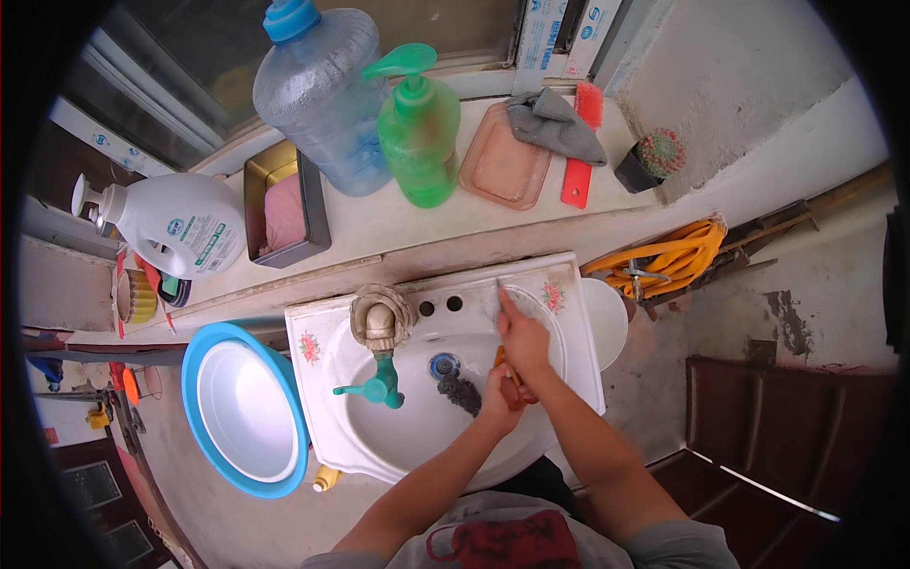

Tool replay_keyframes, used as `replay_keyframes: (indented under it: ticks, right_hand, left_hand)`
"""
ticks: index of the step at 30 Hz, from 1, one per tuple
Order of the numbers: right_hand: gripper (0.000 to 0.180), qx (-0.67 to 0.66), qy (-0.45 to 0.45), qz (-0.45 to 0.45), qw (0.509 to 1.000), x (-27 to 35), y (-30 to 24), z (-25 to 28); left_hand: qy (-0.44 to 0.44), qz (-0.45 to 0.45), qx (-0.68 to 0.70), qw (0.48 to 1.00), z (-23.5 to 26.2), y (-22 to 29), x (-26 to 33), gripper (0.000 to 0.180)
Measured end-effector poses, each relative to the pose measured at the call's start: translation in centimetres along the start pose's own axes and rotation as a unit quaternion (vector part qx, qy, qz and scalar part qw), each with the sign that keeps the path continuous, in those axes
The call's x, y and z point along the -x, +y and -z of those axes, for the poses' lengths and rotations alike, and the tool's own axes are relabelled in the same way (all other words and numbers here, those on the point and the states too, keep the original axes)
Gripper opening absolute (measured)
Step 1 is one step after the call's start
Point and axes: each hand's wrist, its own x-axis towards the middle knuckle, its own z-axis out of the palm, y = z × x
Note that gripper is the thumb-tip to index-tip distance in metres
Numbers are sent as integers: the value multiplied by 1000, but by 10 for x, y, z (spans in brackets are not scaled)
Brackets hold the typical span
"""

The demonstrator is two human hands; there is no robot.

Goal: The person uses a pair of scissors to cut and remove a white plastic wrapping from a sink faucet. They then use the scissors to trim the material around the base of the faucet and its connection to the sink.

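Over sink (578, 313): both hands' grip clamped on orange tool (512, 384), w/ green pump bottle (419, 133) behind

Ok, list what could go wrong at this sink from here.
The knife in the right hand has its blade close to the left hand; wet fingers could slip and get cut. The open drain sits just beside the hands, so a dropped piece might slide in. The blue basin overhangs the sink edge and might tip if bumped.
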Motion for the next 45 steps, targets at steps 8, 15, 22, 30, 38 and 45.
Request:
replay_keyframes:
  ticks: [8, 15, 22, 30, 38, 45]
  right_hand:
    - [43, 21, 33, -73, 997, -1, 11, 16]
    - [43, -1, 29, 68, 997, 12, -42, -36]
    - [42, 2, -3, -35, 999, 14, -25, -21]
    - [42, -4, 6, 41, 999, 18, -50, -38]
    - [44, -24, 10, 23, 999, 28, -72, -56]
    - [44, -24, 15, -1, 1000, 30, -63, -46]
  left_hand:
    - [-72, 59, -64, 994, 3, -1, -17, 35]
    - [-42, -42, 33, 998, 24, 38, 35, 31]
    - [-9, 7, -9, 1000, 27, 12, 17, 35]
    - [-6, -31, 25, 999, 30, 42, 43, 29]
    - [-2, -52, -1, 999, 46, 54, 54, 32]
    - [8, -17, -16, 1000, 39, 51, 53, 30]
